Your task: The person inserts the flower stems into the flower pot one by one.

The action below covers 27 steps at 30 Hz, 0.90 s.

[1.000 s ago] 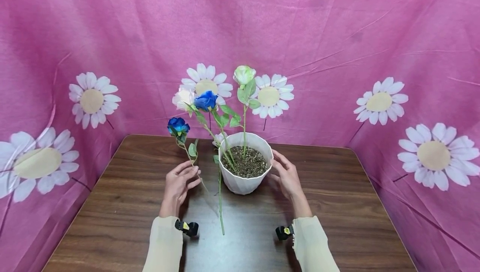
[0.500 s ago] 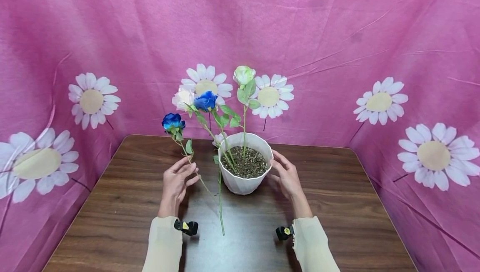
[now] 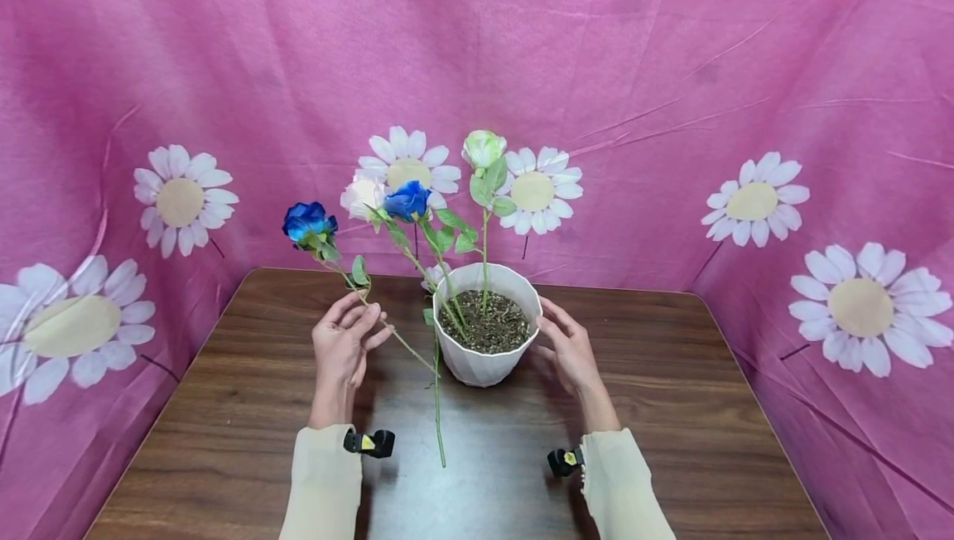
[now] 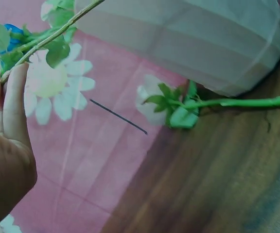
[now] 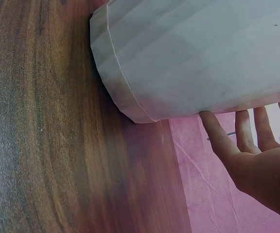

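The left hand (image 3: pixel 344 351) pinches a blue rose (image 3: pixel 309 224) by its stem (image 3: pixel 411 349), left of the pot (image 3: pixel 483 368) on the desk (image 3: pixel 671 407); pinching lightly should avoid kinks. The right hand (image 3: pixel 572 354), fingers (image 5: pixel 217 133) fairly straight, touches the pot's right side; gentle pressure should steady it.

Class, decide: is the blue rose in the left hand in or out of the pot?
Out: the left hand pinches its stem, whose lower end is outside the white pot.

Flwrs (image 3: pixel 407 201) in pot (image 3: pixel 484 368) on tbl (image 3: pixel 671 441).
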### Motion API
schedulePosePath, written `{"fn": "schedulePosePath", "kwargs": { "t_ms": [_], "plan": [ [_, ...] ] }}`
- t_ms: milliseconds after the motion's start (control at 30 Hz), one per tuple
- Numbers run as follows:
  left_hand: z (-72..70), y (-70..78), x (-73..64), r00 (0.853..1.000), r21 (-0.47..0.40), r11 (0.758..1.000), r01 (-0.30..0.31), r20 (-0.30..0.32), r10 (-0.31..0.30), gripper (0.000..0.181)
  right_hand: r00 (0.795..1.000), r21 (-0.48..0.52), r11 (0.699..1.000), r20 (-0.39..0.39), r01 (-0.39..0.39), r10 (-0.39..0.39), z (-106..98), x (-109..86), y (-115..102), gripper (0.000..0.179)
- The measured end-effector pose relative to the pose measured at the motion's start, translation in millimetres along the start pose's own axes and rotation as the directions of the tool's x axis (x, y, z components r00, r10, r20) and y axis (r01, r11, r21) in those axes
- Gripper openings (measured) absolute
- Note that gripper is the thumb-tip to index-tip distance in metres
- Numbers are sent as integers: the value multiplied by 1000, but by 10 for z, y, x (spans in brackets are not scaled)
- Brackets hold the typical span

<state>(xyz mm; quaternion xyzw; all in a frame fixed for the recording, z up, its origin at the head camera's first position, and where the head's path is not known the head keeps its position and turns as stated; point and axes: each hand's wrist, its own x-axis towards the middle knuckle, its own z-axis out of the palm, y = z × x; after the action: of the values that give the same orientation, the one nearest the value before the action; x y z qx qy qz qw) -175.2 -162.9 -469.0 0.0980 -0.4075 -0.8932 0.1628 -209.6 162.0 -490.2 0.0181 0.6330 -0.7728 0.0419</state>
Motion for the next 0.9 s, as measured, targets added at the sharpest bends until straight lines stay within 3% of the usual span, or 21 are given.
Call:
{"fn": "schedulePosePath", "kwargs": {
  "t_ms": [233,567,900],
  "plan": [
    [164,83,0,999,-28,998,-50,13,50,29,1000,6,1000,-12,-16,17,3,-4,-11,48],
    [402,187,-4,987,-68,990,-125,92,131,31,1000,20,1000,-8,-11,11,5,9,2,48],
    [775,231,-61,976,-41,981,-189,101,192,36,1000,1,1000,-1,-9,9,-12,14,1,48]
  ]
}}
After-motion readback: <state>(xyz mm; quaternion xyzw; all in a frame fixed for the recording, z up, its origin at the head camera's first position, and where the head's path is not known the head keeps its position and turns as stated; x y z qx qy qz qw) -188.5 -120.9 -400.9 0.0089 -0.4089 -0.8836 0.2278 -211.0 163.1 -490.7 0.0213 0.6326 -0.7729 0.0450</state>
